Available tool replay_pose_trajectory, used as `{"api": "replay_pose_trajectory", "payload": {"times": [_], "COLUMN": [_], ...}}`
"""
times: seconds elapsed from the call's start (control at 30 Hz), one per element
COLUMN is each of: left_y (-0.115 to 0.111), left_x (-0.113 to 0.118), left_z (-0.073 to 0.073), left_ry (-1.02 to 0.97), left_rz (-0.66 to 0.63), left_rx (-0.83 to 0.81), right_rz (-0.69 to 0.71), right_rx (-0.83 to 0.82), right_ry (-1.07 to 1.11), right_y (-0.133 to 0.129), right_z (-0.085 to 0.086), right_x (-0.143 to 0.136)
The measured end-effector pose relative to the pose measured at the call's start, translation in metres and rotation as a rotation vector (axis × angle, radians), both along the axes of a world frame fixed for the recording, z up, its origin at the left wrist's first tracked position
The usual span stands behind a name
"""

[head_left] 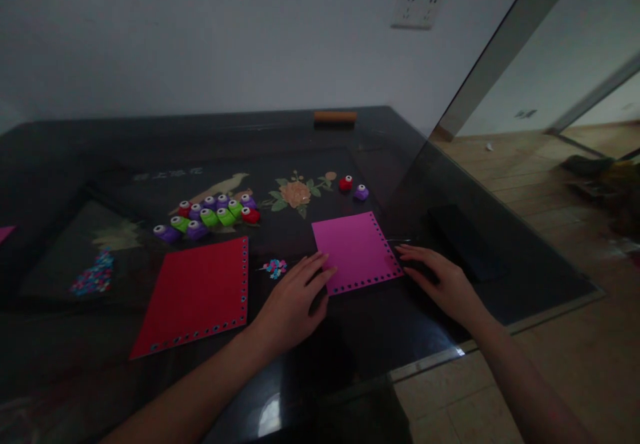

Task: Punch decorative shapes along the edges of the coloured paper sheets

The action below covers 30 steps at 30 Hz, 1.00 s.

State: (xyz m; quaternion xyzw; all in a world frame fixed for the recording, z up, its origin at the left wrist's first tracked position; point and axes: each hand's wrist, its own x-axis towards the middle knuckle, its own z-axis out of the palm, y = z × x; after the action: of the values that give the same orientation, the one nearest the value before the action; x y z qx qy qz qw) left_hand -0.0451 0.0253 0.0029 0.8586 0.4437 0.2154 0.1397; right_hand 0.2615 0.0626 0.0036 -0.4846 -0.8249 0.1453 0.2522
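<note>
A pink sheet of paper (353, 251) lies on the dark glossy table, with small shaped holes along its right and bottom edges. My left hand (295, 297) rests at the sheet's left edge, fingers stretched out and fingertips on the paper. At the right edge, near the lower corner, is my right hand (443, 281), its fingers apart and holding nothing I can see. A thin shiny strip (400, 239) sticks out beyond the sheet by those fingertips. Left of my left hand are a red sheet (200, 291) with similar holes and a little heap of coloured paper bits (275, 269).
Several purple, green and red craft punches (210, 217) stand grouped behind the red sheet; a red punch (345, 183) and a purple punch (361, 193) stand apart. More confetti (95, 274) lies far left. A brown cylinder (335, 118) sits by the wall, a dark flat rectangle (460, 241) at right.
</note>
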Motion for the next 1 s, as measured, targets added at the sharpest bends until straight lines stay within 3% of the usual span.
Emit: {"api": "replay_pose_trajectory", "payload": {"times": [0.63,0.77,0.87,1.0], "left_y": [-0.001,-0.001,0.005,0.017], "left_x": [0.001,-0.003,-0.025,-0.092], "left_z": [-0.001,0.014,0.038,0.055], "left_ry": [0.033,0.033,0.006,-0.023], "left_rz": [-0.011,-0.010,0.028,0.202], "left_rx": [0.022,0.053,0.056,0.035], "right_rz": [0.059,0.059,0.006,-0.048], "right_rx": [0.006,-0.022,-0.026,0.030], "right_ry": [-0.030,0.026,0.086,0.154], "right_y": [0.003,0.005,0.007,0.011], "right_z": [-0.001,-0.003,0.001,0.016], "right_x": [0.000,0.004,0.001,-0.021]}}
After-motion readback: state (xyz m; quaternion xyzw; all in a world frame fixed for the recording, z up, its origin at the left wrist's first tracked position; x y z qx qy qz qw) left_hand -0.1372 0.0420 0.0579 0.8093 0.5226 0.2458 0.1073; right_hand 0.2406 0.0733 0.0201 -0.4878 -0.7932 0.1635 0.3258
